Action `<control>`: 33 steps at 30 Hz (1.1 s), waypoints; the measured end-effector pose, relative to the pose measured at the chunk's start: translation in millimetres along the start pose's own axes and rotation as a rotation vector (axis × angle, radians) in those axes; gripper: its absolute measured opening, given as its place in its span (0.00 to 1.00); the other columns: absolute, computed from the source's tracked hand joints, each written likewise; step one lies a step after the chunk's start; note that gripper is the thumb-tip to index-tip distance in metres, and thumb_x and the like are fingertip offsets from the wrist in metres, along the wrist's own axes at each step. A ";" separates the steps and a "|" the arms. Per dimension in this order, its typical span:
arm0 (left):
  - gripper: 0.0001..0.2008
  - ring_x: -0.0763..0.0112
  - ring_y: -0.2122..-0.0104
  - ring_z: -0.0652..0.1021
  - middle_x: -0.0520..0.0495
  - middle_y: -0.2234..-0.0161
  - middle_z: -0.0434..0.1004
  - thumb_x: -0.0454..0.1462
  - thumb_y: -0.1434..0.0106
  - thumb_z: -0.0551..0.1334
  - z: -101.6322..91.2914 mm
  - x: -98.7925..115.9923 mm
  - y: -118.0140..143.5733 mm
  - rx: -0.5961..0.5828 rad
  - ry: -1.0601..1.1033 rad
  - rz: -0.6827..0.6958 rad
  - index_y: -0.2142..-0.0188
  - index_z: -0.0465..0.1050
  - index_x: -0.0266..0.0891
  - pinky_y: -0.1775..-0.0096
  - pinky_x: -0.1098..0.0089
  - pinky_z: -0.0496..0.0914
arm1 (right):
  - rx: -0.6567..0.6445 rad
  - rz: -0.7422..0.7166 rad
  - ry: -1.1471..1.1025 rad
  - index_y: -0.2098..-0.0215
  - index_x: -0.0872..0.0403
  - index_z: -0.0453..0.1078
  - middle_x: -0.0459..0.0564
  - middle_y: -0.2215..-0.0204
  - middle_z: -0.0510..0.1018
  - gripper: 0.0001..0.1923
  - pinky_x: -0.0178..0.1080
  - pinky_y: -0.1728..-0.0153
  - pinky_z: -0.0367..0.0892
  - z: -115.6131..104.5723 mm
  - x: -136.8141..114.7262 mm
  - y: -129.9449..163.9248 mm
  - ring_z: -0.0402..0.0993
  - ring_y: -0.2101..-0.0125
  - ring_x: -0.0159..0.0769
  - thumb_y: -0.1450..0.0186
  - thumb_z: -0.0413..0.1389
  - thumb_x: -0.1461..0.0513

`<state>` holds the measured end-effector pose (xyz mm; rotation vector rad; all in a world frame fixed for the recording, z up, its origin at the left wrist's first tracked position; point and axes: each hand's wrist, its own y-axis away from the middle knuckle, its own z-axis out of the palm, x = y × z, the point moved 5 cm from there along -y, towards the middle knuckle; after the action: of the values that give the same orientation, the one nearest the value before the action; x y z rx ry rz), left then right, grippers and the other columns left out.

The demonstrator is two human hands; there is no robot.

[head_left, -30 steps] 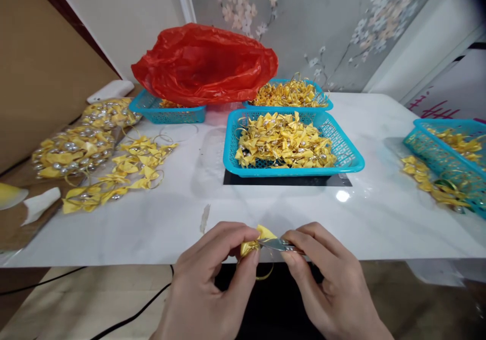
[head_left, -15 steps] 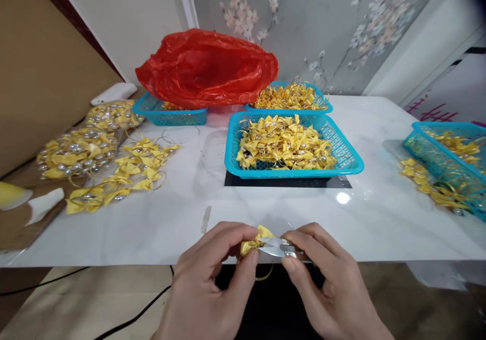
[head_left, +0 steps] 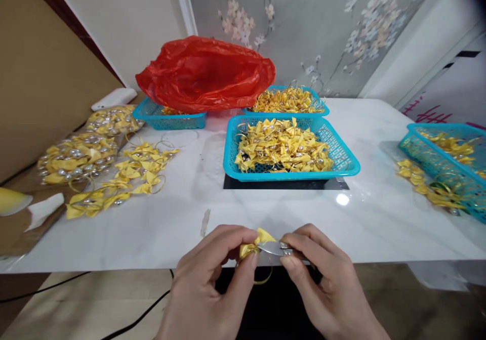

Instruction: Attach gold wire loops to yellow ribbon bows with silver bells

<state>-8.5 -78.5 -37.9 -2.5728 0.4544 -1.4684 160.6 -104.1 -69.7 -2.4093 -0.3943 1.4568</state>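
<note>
Yellow bow (head_left: 265,236) meets silver snips (head_left: 271,248)

Two bare hands are close together at the near edge of a white table (head_left: 182,244). The left hand (head_left: 212,274) pinches the bow tight between its thumb and fingers, so part of the bow is hidden. A thin gold loop (head_left: 265,281) hangs down under the bow, past the table edge.

The right hand (head_left: 322,279) grips the snips between thumb and fingers. The blades look pressed together, and their tips point left and touch the bow, or come very near it. What is between the blades is too small to tell.

Straight ahead is the front basket (head_left: 290,177), blue and full of yellow bows (head_left: 283,147) with shiny beads. A black sheet (head_left: 228,183) pokes out under it. Behind it is the back basket (head_left: 322,112), with more gold bits heaped inside. A big red bag (head_left: 205,74) hides part of the left basket (head_left: 174,122).

Over on the left, loose bows (head_left: 131,170) lie on the table, next to two bunches (head_left: 78,155) of bows and silver beads. On the far right is the right basket (head_left: 436,153), with a few bows (head_left: 425,185) lying beside it.
</note>
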 end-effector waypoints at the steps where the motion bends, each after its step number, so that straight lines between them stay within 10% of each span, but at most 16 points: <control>1: 0.12 0.75 0.67 0.81 0.55 0.62 0.82 0.30 0.37 0.63 0.3 0.3 -0.4 0.000 0.005 0.004 0.60 0.76 0.51 0.66 0.80 0.75 | 0.001 0.007 -0.006 0.58 0.54 0.72 0.49 0.70 0.72 0.08 0.36 0.74 0.68 0.1 0.5 -0.1 0.71 0.72 0.34 0.30 0.52 0.66; 14: 0.08 0.71 0.69 0.81 0.52 0.67 0.83 0.34 0.40 0.66 -7.4 -13.4 -4.1 0.056 0.162 -0.214 0.61 0.80 0.48 0.66 0.77 0.77 | 0.193 0.136 0.380 0.54 0.52 0.74 0.53 0.61 0.76 0.11 0.33 0.82 0.65 -45.4 34.0 4.7 0.75 0.68 0.36 0.29 0.53 0.57; 21: 0.07 0.71 0.66 0.79 0.49 0.66 0.82 0.34 0.42 0.70 -2.4 -26.5 -5.5 0.001 0.553 -0.431 0.62 0.82 0.46 0.66 0.78 0.75 | 0.259 0.042 0.681 0.53 0.55 0.77 0.59 0.59 0.80 0.21 0.53 0.56 0.69 -52.1 72.1 -2.6 0.74 0.57 0.52 0.29 0.51 0.49; 27: 0.08 0.78 0.74 0.76 0.51 0.69 0.80 0.36 0.43 0.73 5.1 -27.5 -3.8 -0.074 0.886 -0.669 0.62 0.82 0.42 0.70 0.80 0.74 | 0.574 0.186 0.514 0.47 0.53 0.75 0.59 0.58 0.81 0.19 0.53 0.59 0.71 -90.0 70.0 5.5 0.78 0.58 0.53 0.28 0.51 0.53; 30: 0.11 0.78 0.75 0.77 0.52 0.73 0.78 0.34 0.50 0.77 11.1 -34.6 -2.2 -0.070 1.104 -0.859 0.67 0.82 0.39 0.72 0.79 0.76 | 0.867 0.288 0.000 0.48 0.45 0.77 0.55 0.64 0.79 0.14 0.49 0.68 0.70 -130.0 87.4 19.0 0.78 0.65 0.47 0.31 0.59 0.57; 33: 0.17 0.77 0.75 0.79 0.49 0.72 0.80 0.29 0.60 0.80 16.9 -40.5 0.1 0.025 1.245 -1.009 0.68 0.83 0.36 0.72 0.80 0.77 | 0.868 0.235 -0.294 0.60 0.42 0.81 0.47 0.75 0.68 0.06 0.42 0.84 0.55 -151.0 92.0 18.3 0.62 0.83 0.31 0.34 0.62 0.58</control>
<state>-13.4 -65.6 -79.6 -1.4649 -0.9281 -3.1976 337.7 -102.6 -84.4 -1.5834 0.4122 1.6249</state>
